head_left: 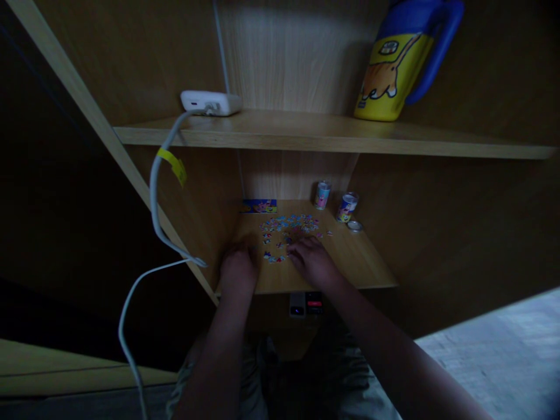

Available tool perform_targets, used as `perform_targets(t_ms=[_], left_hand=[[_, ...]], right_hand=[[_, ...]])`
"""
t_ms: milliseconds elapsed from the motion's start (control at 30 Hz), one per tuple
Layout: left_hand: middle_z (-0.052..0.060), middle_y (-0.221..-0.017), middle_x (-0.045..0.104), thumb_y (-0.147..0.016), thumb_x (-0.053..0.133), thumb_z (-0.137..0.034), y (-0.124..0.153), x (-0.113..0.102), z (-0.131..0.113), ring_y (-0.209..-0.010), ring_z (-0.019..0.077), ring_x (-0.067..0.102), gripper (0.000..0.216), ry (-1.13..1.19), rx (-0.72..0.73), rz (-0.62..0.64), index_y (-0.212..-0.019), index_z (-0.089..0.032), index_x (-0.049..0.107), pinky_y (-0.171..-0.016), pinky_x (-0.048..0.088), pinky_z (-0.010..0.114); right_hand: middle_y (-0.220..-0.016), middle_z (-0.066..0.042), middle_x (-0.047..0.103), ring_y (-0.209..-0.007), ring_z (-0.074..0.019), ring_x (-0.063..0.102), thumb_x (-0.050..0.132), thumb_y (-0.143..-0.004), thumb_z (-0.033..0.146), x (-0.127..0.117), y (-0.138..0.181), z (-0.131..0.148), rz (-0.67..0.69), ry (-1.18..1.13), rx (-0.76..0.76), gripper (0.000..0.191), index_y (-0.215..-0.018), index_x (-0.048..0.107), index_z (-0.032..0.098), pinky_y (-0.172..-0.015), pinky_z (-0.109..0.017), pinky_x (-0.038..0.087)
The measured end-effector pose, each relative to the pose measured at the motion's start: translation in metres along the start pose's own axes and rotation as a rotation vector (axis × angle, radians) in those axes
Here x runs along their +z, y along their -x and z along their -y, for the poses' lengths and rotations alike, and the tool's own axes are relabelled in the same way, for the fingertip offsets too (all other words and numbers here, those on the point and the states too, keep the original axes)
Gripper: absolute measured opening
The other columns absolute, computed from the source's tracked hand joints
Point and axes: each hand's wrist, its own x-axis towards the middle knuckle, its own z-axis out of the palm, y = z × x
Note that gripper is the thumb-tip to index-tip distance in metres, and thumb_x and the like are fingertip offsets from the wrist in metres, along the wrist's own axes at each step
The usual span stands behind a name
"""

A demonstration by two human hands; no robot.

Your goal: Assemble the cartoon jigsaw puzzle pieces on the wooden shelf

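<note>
On the lower shelf, small colourful jigsaw puzzle pieces (286, 222) are spread in a loose band, with several more in front of it. A short curved row of puzzle pieces (275, 258) lies nearest me. My right hand (314, 261) is just right of that row, its fingers bent and the tips pinched at a small puzzle piece, partly hidden. My left hand (238, 269) rests at the shelf's left side, apart from the pieces; its back is toward me and its fingers are hidden in shadow. Behind the pieces lies a blue picture card (259, 206).
Two small printed cans (322, 195) stand at the back right, with a round metal lid (354, 226) beside the nearer one. The upper shelf (289, 140) holds a white device (212, 103) with a hanging cable (154, 192) and a yellow-blue mug (394, 70). Dark devices (305, 304) sit below.
</note>
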Motion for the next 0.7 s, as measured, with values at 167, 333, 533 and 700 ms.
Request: perform_targets(t_ms=[167,333,533,700], left_hand=[[0.019,-0.119,0.08,-0.11,0.056,-0.025,-0.0022,0.0069,0.0065,-0.112,0.0341,0.076,0.029,0.045,0.068,-0.078,-0.123,-0.013,0.079,-0.102,0.06,0.044],[0.014,-0.111,0.08,-0.106,0.062,-0.025,-0.0032,0.0079,0.007,-0.108,0.0322,0.075,0.021,0.086,0.22,-0.078,-0.101,-0.019,0.081,-0.106,0.059,0.046],[0.01,-0.115,0.081,-0.1,0.066,-0.015,0.0012,0.0029,0.0045,-0.112,0.0317,0.072,0.018,0.213,0.411,-0.131,-0.108,-0.023,0.08,-0.106,0.059,0.049],[0.004,-0.101,0.082,-0.092,0.064,-0.001,0.0022,0.0031,0.0058,-0.105,0.0272,0.073,0.028,0.298,0.59,-0.044,-0.088,-0.025,0.079,-0.099,0.06,0.044]], right_hand=[[-0.125,-0.006,0.082,-0.119,-0.0247,0.072,0.068,-0.106,0.013,-0.0029,0.0001,0.002,0.081,-0.072,-0.177,0.023,-0.116,0.082,0.028,-0.112,-0.046,0.054],[-0.119,-0.004,0.083,-0.114,-0.0247,0.073,0.067,-0.105,0.01,-0.0002,-0.0004,0.0026,0.111,-0.03,-0.124,0.026,-0.117,0.083,0.027,-0.107,-0.045,0.056],[-0.123,-0.007,0.082,-0.119,-0.0262,0.074,0.065,-0.106,0.012,0.0029,0.0009,0.0036,0.079,0.018,-0.079,0.025,-0.118,0.082,0.025,-0.113,-0.048,0.055],[-0.126,-0.009,0.082,-0.118,-0.0264,0.074,0.063,-0.107,0.015,-0.0007,-0.0006,0.0084,0.092,0.057,-0.043,0.024,-0.12,0.082,0.022,-0.112,-0.047,0.056]])
